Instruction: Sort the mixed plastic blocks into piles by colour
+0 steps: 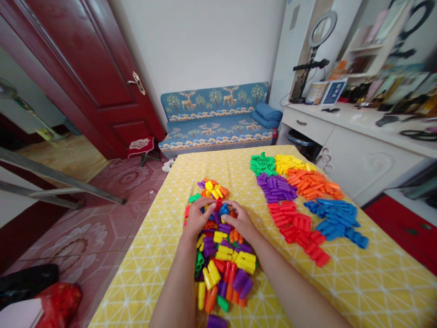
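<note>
In the head view, six single-colour groups lie apart on the desk (153, 255): green (262, 165) and yellow (290, 163) by the far right corner, then orange (312, 183), purple (276, 187), red (297, 227) and blue (336, 218) towards the right edge. One mixed pile (223, 253), nearer the left edge, looks unsorted. Overlap prevents counting its pieces or each group's. Both hands, left hand (201, 214) and right hand (242, 218), curl over its far part, fingertips around one red piece (219, 201); I cannot tell which grip bears it.
</note>
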The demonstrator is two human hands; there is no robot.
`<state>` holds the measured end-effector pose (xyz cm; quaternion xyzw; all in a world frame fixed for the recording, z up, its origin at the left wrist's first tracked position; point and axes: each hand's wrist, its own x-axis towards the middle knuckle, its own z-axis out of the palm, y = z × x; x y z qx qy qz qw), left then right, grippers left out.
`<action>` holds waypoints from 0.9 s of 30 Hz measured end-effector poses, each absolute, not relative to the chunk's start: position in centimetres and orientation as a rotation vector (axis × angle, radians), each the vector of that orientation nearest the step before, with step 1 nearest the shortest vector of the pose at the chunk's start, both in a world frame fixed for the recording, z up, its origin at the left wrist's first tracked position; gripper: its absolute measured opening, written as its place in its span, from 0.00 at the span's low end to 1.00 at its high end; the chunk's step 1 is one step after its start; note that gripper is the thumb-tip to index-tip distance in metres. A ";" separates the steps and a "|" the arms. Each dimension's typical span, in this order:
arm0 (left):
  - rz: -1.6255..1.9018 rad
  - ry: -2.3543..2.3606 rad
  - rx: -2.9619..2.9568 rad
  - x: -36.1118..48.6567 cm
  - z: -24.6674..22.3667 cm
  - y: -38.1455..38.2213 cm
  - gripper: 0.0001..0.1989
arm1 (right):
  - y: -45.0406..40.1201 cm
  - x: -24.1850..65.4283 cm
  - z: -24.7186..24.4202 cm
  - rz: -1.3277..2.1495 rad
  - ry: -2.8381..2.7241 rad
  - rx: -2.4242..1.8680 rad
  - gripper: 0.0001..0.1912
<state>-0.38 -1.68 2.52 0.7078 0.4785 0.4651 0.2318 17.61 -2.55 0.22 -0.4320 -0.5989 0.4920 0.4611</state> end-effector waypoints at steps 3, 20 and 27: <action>1.254 1.303 1.977 -0.4 2.7 -1.8 0.11 | -2.8 18.1 0.5 1.318 -1.413 -0.965 0.20; 1.174 1.306 1.959 -0.6 2.1 -1.7 0.14 | -3.0 16.9 -0.5 1.197 -1.546 -0.982 0.24; 1.146 1.314 1.978 -0.6 1.9 -1.5 0.12 | -3.2 17.0 0.3 1.137 -1.477 -0.979 0.19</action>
